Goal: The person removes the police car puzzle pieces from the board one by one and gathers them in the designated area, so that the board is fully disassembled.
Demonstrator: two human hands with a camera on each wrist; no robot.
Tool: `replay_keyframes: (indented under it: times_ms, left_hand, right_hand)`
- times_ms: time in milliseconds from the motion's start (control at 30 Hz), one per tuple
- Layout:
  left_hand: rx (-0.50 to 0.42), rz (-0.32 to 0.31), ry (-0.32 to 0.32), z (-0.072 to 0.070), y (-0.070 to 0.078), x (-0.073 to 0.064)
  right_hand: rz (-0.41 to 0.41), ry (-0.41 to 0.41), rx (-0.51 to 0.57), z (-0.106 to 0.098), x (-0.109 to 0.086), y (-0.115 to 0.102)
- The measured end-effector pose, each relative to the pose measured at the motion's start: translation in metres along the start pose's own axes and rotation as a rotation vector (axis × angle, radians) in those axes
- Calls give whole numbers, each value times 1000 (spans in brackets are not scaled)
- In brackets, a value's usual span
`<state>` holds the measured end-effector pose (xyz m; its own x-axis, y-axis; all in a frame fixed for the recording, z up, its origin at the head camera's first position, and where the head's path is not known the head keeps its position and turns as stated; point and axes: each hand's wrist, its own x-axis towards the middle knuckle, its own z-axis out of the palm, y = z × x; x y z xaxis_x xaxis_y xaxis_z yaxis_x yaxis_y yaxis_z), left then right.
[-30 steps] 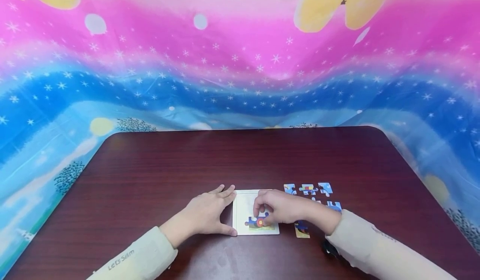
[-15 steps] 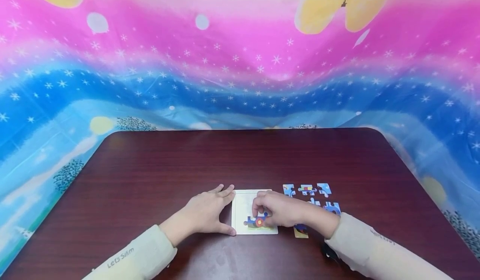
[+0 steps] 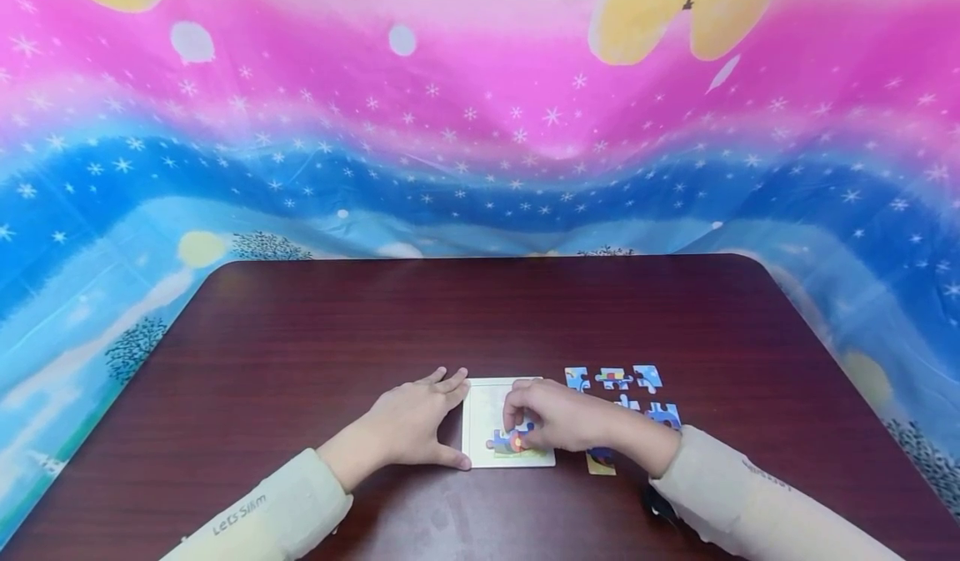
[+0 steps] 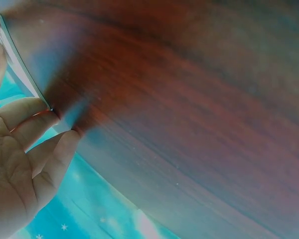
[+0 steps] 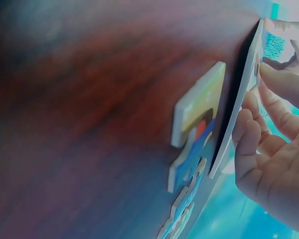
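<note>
A white square puzzle tray [image 3: 481, 407] lies on the table, with a joined patch of blue, red and yellow jigsaw pieces [image 3: 498, 443] along its lower part. My left hand [image 3: 411, 424] rests at the tray's left edge, thumb and fingers spread, fingertips at its corners. Over the tray's right side, my right hand [image 3: 561, 416] pinches a jigsaw piece with a red round print [image 3: 515, 441] between thumb and bent finger, within the patch. That hand covers much of the piece. In the right wrist view, the thumb [image 5: 284, 84] reaches over the tray's rim [image 5: 238, 112].
Several loose jigsaw pieces lie right of the tray, among them one in the back row [image 3: 614, 378], a blue one [image 3: 663, 415] and a yellow-bottomed one [image 3: 601, 463] partly under the right forearm. A patterned cloth [image 3: 480, 127] hangs behind the dark table [image 3: 375, 319].
The right hand has stayed over the tray, its thumb shifting slightly left over the red-printed piece. The left hand keeps its place at the tray's edge.
</note>
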<state>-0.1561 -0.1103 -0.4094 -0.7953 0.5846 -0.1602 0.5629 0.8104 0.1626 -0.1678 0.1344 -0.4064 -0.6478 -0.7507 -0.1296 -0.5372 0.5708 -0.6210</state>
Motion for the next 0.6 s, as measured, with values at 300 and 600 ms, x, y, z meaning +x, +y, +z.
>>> replay_keyframes:
  times_ms: [300,600]
  left_hand:
    - [7,1,4,-1,0,1]
    - [-11,4,4,0,0,-1]
  right_hand:
    - [16,30,134,-1,0,-1]
    - [38,5,232,2,-1,-2]
